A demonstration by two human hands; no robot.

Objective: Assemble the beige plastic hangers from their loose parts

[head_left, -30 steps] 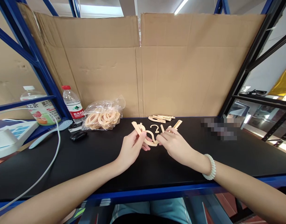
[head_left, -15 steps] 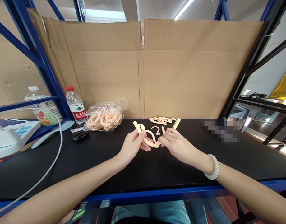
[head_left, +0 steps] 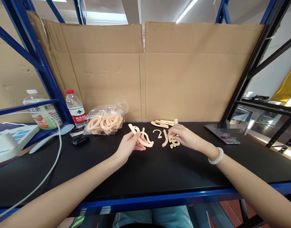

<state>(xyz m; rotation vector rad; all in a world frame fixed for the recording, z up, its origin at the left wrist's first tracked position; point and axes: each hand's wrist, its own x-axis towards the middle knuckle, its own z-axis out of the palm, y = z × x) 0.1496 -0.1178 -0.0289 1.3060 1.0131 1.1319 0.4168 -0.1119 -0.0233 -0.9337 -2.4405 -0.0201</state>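
Note:
My left hand (head_left: 130, 144) grips a curved pale wooden assembly (head_left: 146, 144) with openings between its bars, held above the black table (head_left: 145, 177). My right hand (head_left: 183, 136) is over small wooden pieces (head_left: 175, 144) on the right, its fingers bent down and pressed together; what they hold, if anything, is hidden. Between the hands lie a hook-shaped wooden piece (head_left: 159, 133) and a curved wooden strip (head_left: 165, 138). Behind them, flat wooden pieces (head_left: 161, 123) are piled near the cardboard.
At the back left are a plastic bag of wooden rings (head_left: 106, 122), a red-capped bottle (head_left: 76, 109) and a black mouse-like object (head_left: 80, 140). A white cable (head_left: 59, 148) crosses the left side. A phone (head_left: 223, 135) lies at the right. Cardboard (head_left: 195, 72) stands behind.
My right hand has left the wooden assembly and moved right to the small pieces. My left hand has shifted slightly left with the assembly. The curved strip and small pieces are more exposed.

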